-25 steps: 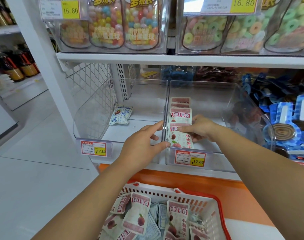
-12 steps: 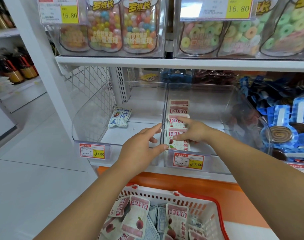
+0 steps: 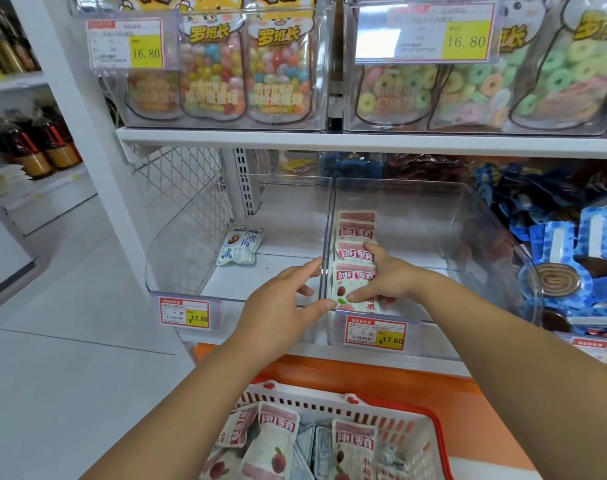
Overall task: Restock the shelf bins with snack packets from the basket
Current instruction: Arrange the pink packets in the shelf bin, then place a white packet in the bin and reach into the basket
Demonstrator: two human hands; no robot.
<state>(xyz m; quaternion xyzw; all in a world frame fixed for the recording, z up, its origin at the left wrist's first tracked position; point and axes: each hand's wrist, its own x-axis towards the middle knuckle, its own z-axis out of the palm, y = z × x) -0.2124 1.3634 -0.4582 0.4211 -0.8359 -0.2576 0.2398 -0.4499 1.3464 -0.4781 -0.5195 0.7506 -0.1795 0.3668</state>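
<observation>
A row of pink-and-white snack packets [image 3: 355, 233] stands along the left wall of the right clear bin [image 3: 416, 202]. My right hand [image 3: 387, 277] lies over the front packet [image 3: 345, 292], fingers on its top and thumb pressed on its face. My left hand [image 3: 281, 301] is spread at the divider between the bins, its thumb tip touching that packet's lower edge. The left clear bin [image 3: 198, 237] holds one blue-and-white packet [image 3: 239, 245]. Below, the red-rimmed white basket [image 3: 392, 415] holds several more pink packets [image 3: 278, 441] and blue ones.
Price tags [image 3: 184, 313] clip onto the bins' front lips. The shelf above [image 3: 364, 140] carries bins of candy bags. Blue roll-candy packets [image 3: 572, 265] fill the bin to the right. An orange ledge [image 3: 468, 393] sits under the shelf; an aisle floor lies to the left.
Both hands stay at the front packet. My right hand's fingers have shifted slightly on the front packets, and the view has tilted a little upward.
</observation>
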